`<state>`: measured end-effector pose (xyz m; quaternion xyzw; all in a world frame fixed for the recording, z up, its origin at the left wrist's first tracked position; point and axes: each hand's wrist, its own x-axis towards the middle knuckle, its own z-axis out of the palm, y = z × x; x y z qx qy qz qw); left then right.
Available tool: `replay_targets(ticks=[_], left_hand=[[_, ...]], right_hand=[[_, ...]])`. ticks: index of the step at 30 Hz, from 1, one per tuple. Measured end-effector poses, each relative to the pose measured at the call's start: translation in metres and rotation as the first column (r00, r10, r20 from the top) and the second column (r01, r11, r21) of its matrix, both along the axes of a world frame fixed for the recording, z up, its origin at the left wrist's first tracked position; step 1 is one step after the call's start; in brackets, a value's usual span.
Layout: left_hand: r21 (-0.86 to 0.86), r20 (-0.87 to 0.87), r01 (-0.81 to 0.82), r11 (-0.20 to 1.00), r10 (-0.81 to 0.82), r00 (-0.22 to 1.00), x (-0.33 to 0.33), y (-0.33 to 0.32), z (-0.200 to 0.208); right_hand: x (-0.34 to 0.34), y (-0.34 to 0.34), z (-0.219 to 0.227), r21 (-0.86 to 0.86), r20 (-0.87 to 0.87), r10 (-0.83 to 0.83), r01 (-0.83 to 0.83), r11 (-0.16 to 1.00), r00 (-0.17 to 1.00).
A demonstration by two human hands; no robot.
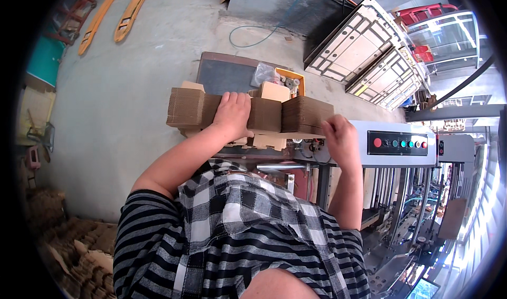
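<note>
A long stack of brown die-cut cardboard blanks (264,115) lies crosswise in front of me, its layered edges facing up. My left hand (232,114) grips it left of the middle, fingers over the far side and thumb at the near edge. At the stack's right end my right hand (340,133) is closed, its fingertips at the corner of a blank's lower edge. Exactly what those fingers pinch is partly hidden. Cut flaps stick out along both long sides of the stack.
Beneath the cardboard is a dark-topped table (224,69) with a yellow parts bin (291,78) and a clear plastic bag (262,75). A machine's button panel (398,143) stands right. Die boards (359,45) lean behind; pallet-jack forks (132,16) are far left, cardboard scraps (79,251) near left.
</note>
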<state>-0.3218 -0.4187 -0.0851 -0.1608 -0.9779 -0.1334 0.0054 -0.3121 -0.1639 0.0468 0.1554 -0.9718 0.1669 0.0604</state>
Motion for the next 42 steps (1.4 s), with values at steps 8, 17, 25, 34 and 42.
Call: replay_targets(ticks=[8, 17, 25, 34, 42], left_hand=[[0.010, -0.003, 0.010, 1.000, -0.010, 1.000, 0.001, 0.000, 0.000], [-0.016, -0.104, 0.026, 1.000, -0.028, 0.994, 0.000, 0.000, -0.007], [0.002, -0.086, 0.025, 1.000, -0.025, 0.996, 0.003, -0.002, -0.005], [-0.009, -0.085, 0.024, 1.000, -0.025, 0.996, 0.003, 0.001, -0.005], [0.041, -0.078, 0.009, 0.999, -0.005, 0.997, 0.003, -0.001, -0.004]], right_hand=[[0.044, 0.061, 0.007, 0.551, 0.060, -0.226, 0.157, 0.820, 0.972], [0.006, -0.043, -0.005, 0.152, 0.031, -0.079, 0.073, 0.986, 0.996], [-0.010, -0.049, -0.002, 0.196, 0.145, -0.111, 0.081, 0.977, 0.983], [-0.015, -0.035, -0.008, -0.063, 0.270, -0.113, 0.134, 0.989, 0.956], [0.037, 0.040, 0.008, -0.055, 0.508, -0.182, 0.243, 0.969, 0.842]])
